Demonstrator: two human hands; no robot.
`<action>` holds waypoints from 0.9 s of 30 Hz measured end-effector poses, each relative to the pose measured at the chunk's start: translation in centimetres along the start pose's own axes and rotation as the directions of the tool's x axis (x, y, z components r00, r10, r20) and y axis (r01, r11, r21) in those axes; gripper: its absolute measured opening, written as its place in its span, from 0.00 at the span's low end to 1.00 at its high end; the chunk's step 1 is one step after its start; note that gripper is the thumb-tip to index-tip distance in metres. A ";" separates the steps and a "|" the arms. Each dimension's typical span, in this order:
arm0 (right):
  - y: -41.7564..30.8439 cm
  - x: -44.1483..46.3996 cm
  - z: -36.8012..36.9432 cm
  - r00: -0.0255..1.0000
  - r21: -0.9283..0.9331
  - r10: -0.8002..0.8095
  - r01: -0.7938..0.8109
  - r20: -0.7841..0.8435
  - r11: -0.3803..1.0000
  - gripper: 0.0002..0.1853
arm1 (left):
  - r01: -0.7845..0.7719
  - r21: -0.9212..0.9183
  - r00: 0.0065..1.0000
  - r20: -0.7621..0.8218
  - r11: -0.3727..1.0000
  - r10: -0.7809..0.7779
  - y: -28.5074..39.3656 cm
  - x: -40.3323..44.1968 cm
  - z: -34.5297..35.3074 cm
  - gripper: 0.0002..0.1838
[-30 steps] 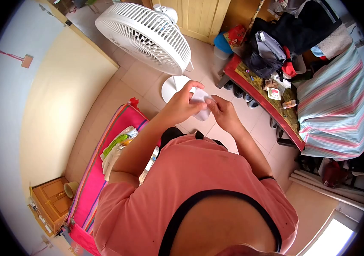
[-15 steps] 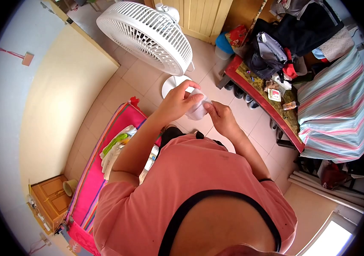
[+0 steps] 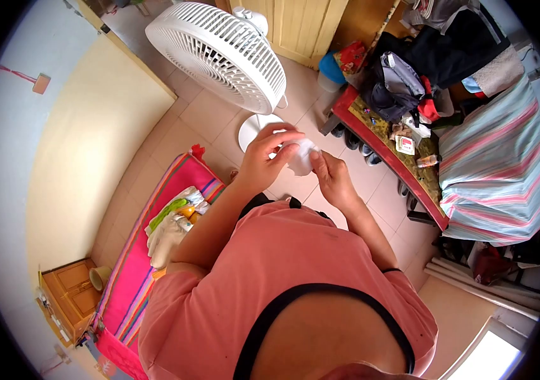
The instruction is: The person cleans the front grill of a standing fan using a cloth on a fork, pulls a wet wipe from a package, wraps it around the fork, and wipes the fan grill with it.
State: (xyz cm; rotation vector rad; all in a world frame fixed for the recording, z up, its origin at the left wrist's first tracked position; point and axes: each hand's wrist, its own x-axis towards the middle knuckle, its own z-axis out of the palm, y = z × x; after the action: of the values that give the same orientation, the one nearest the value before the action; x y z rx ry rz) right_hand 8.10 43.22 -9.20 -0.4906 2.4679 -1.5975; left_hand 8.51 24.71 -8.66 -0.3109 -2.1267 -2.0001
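Observation:
A small, soft white cloth item (image 3: 303,158), maybe a sock though its kind is unclear, is held up in front of my body between both hands. My left hand (image 3: 270,157) grips its left side, with thumb and fingers curved around the edge. On the other side, my right hand (image 3: 334,179) pinches the right edge between thumb and curled fingers. Part of the cloth is hidden behind my fingers. Just beyond my hands is the round white base (image 3: 254,132) of a standing fan (image 3: 219,57).
To the left, folded clothes (image 3: 172,231) lie on a pink striped bedspread (image 3: 132,266). A red-edged table (image 3: 403,168) on the right carries bags (image 3: 396,88) and small items, with shoes (image 3: 371,157) beneath. A blue bucket (image 3: 331,69) stands behind it.
The cloth has turned and shifted slightly to the right, and looks more bunched. My left fingers have closed further over its top edge. My right hand keeps its pinch.

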 end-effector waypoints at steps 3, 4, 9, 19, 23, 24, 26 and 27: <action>-0.4 0.1 -0.1 0.999 -0.016 -0.032 0.032 -0.004 0.999 0.16 | 0.139 -0.076 0.989 0.071 0.987 -0.134 -0.5 -0.4 -0.1 0.12; -0.8 0.2 -0.1 0.999 -0.009 -0.037 0.037 -0.027 0.999 0.14 | 0.162 -0.133 0.986 0.067 0.978 -0.154 -0.3 -0.3 0.0 0.14; -3.0 0.3 0.2 0.988 0.139 -0.090 0.107 -0.124 0.984 0.14 | 0.317 -0.267 0.948 0.067 0.910 -0.310 0.7 -0.1 -0.1 0.18; -3.3 1.0 -0.4 0.995 0.602 0.058 -0.095 0.081 0.793 0.17 | 0.196 -0.426 0.968 -0.057 0.883 -0.243 1.8 -0.5 1.5 0.19; -4.7 1.3 -1.5 0.936 0.833 0.104 -0.346 0.335 0.432 0.20 | 0.225 -0.518 0.938 -0.114 0.825 -0.327 0.9 -0.5 1.8 0.17; -4.9 1.2 -1.5 0.936 0.831 0.102 -0.348 0.338 0.434 0.20 | 0.157 -0.567 0.945 -0.151 0.809 -0.289 0.6 -0.4 1.9 0.16; -5.3 1.1 -1.3 0.948 0.750 0.043 -0.276 0.314 0.601 0.20 | 0.095 -0.541 0.948 -0.206 0.836 -0.241 0.4 -0.2 2.1 0.14; -5.3 1.2 -1.2 0.948 0.750 0.043 -0.276 0.315 0.601 0.20 | 0.034 -0.512 0.948 -0.256 0.858 -0.190 0.4 -0.1 2.2 0.12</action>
State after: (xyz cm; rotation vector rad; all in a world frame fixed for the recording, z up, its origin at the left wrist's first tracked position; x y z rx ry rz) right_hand 7.57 41.83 -3.84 -0.2833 1.3281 -2.1346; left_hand 8.76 26.91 -8.41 0.0511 -1.4484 -2.4689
